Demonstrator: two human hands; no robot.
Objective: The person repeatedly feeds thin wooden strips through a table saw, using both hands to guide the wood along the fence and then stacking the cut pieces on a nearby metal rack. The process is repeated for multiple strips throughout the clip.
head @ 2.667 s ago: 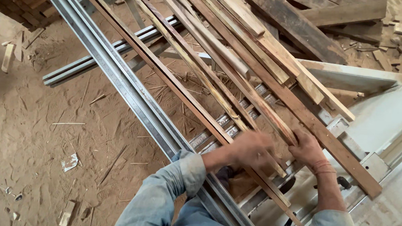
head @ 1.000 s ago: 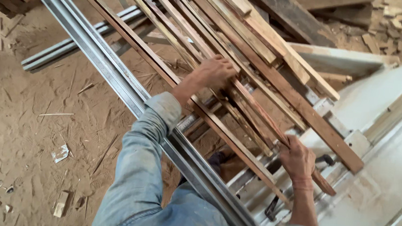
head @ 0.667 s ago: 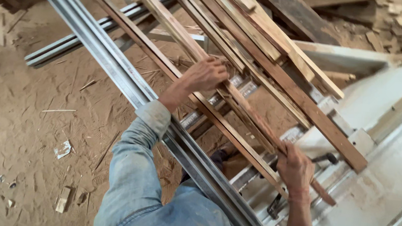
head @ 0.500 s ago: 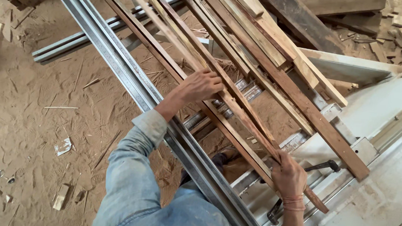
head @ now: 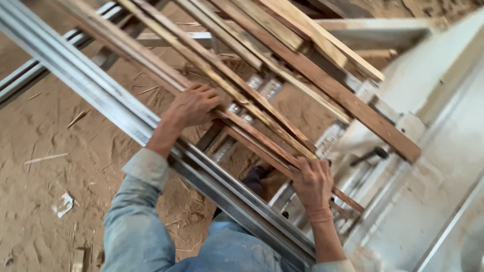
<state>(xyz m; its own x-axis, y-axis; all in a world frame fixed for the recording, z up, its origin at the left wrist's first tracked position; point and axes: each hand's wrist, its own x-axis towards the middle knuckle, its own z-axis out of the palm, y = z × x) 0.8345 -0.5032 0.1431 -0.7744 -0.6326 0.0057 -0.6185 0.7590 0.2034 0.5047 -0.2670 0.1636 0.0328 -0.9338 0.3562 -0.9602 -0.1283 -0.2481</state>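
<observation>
Wooden slat (head: 254, 128) gripped by left hand (head: 193, 106) and right hand (head: 312, 182) beside metal rail (head: 85, 83).

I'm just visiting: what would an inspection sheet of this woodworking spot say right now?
Surface: long grey metal rail runs diagonally beside a pale machine table.
Job's things: thin wooden strips lie in a loose bundle across the frame; a wider plank lies beside them.
Clutter: paper scrap and wood slivers on the sawdust floor.
Hands: left hand grips a strip farther up; right hand holds the strips' near ends.
Cables: nothing seen.
Surroundings: second metal rail lies on the floor.
</observation>
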